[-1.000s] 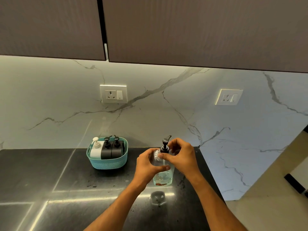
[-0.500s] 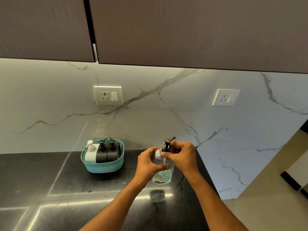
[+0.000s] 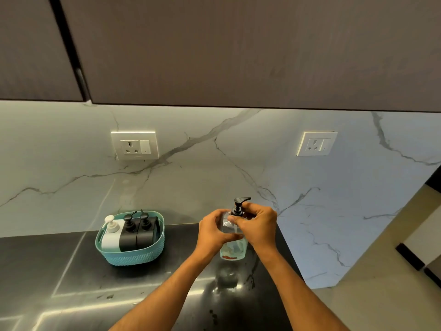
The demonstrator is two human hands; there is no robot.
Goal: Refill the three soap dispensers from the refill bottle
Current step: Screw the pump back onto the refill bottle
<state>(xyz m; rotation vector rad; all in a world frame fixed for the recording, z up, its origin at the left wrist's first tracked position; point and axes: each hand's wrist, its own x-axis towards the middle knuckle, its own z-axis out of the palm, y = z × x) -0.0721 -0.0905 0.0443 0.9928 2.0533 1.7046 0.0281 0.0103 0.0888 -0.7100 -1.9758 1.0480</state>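
A clear refill bottle with a black pump head stands on the dark counter, with a little blue liquid at its bottom. My left hand grips the bottle's body. My right hand pinches the pump collar at the bottle's neck. To the left, a teal basket holds three soap dispensers: a white one and two black ones, all upright with pumps on.
The black counter ends at a right edge just past the bottle, with floor beyond. A marble backsplash carries two wall sockets. Dark cabinets hang overhead.
My hands stay on the bottle, with the right hand's fingers shifting slightly around the pump collar. The camera view has drifted a little; the basket and bottle have not moved.
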